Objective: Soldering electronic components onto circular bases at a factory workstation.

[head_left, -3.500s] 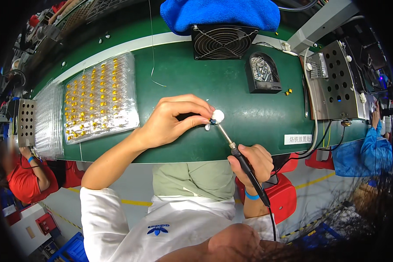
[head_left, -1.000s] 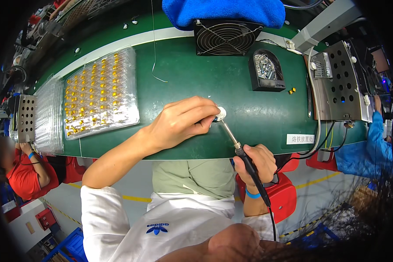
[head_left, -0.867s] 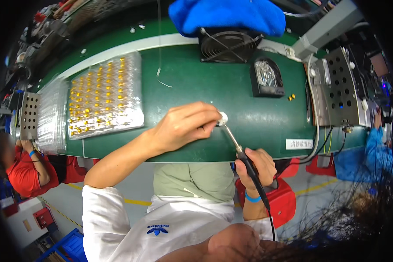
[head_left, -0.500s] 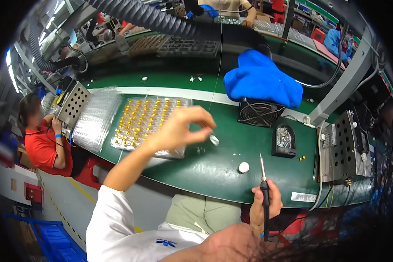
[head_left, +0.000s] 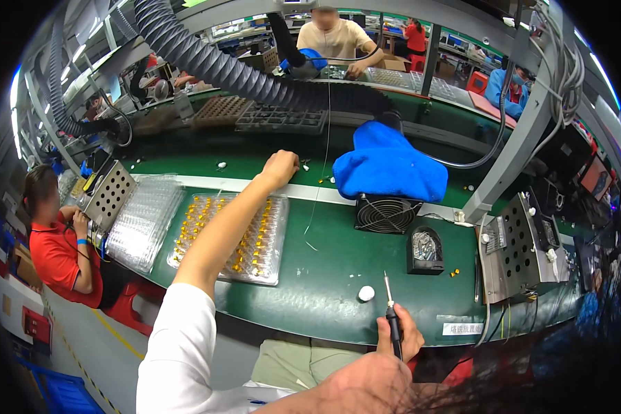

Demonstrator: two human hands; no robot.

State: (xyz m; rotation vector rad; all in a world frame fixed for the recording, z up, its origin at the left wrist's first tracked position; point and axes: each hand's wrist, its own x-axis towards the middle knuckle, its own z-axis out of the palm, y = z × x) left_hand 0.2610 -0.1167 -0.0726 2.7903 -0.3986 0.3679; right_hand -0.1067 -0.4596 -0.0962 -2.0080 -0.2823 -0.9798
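- The soldering iron (head_left: 393, 323) stands in the lower middle of the frame, its thin metal tip pointing up and its black handle in the right hand (head_left: 408, 337).
- The right hand is closed around that handle, thumb on the left and fingers on the right, at the near edge of the green tabletop (head_left: 324, 269).
- A round white piece (head_left: 366, 294) rests on the tabletop just left of the iron's tip, apart from it.
- The left hand (head_left: 281, 168) is stretched out to the upper middle, over the far edge of the clear tray (head_left: 272, 277); its fingers curl out of sight, so I cannot tell whether they pinch anything.
- Small white pieces (head_left: 306, 166) lie just right of the left hand.
- The tray, left of centre, carries rows of yellow pieces (head_left: 244, 257), partly covered by the left forearm.
- Left of it lies a stack of clear trays (head_left: 141, 224).
- Above and right of the white piece stand a black fan (head_left: 386, 215) with a blue cloth (head_left: 390, 165) over it, and a black bin (head_left: 426, 268) of metal parts (head_left: 426, 244).
- Farther right is a perforated metal box (head_left: 514, 269).
- A co-worker in red (head_left: 61, 259) sits at the far left; another in a cream shirt (head_left: 332, 38) is at the top.
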